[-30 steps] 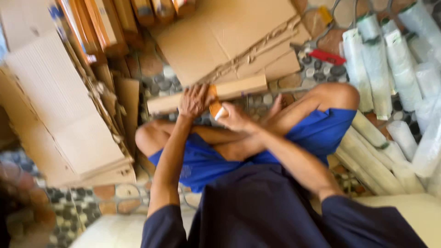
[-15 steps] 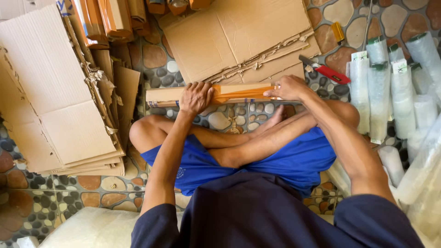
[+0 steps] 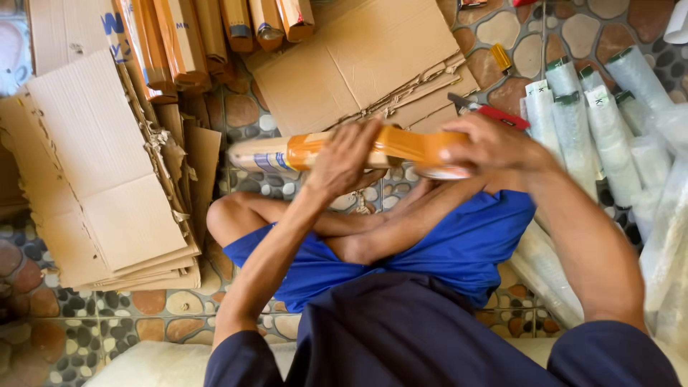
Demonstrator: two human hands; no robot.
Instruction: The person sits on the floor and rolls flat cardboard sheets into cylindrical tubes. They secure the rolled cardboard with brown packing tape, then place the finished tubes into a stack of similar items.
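I sit cross-legged on a pebble-tiled floor and hold a long cardboard-wrapped bundle (image 3: pixel 269 153) level over my knees. My left hand (image 3: pixel 347 161) grips its middle, fingers over the top. My right hand (image 3: pixel 494 143) holds a roll of brown tape (image 3: pixel 437 154) against the bundle's right end, where a glossy brown tape strip (image 3: pixel 308 149) covers the cardboard. The bundle's left end sticks out bare, with blue marks on it.
Flat cardboard sheets (image 3: pixel 107 179) are stacked at my left and a larger sheet (image 3: pixel 365 57) lies ahead. Taped bundles (image 3: pixel 193 36) lean at the top. White plastic-wrapped tubes (image 3: pixel 595 129) lie at my right, beside a red-handled cutter (image 3: pixel 494 113).
My right hand has run from the bundle's middle out to its right end, laying brown tape along it. The bundle has risen closer to me. My left hand keeps its grip.
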